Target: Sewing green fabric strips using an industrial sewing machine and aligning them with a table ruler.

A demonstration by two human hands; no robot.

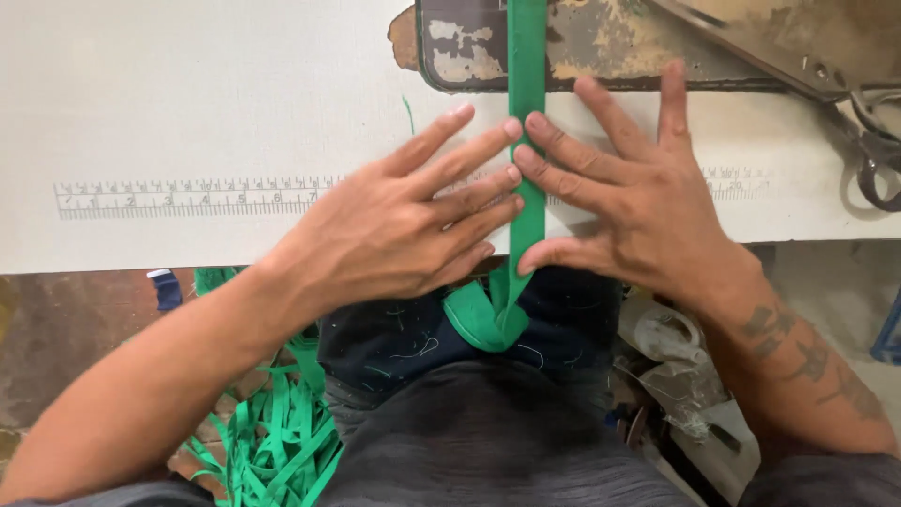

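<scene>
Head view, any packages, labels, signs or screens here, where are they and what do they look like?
No packages, signs or screens.
Printed ruler scale: thin grey band of ticks across the white table, running behind both hands.
Small white tag: on a dark blue piece below the table's front edge, left.

A sewing workshop, by the look of it. A white surface (188, 113) carries a printed ruler (188, 198) along its front edge, and a worn metal plate (601, 42) is set into it at the far side. A green strip (526, 141) runs across it. Scissors (873, 141) lie at the right edge, partly cut off. Green offcuts (272, 441) pile on the floor below, with what may be plastic bags (676, 366).
</scene>
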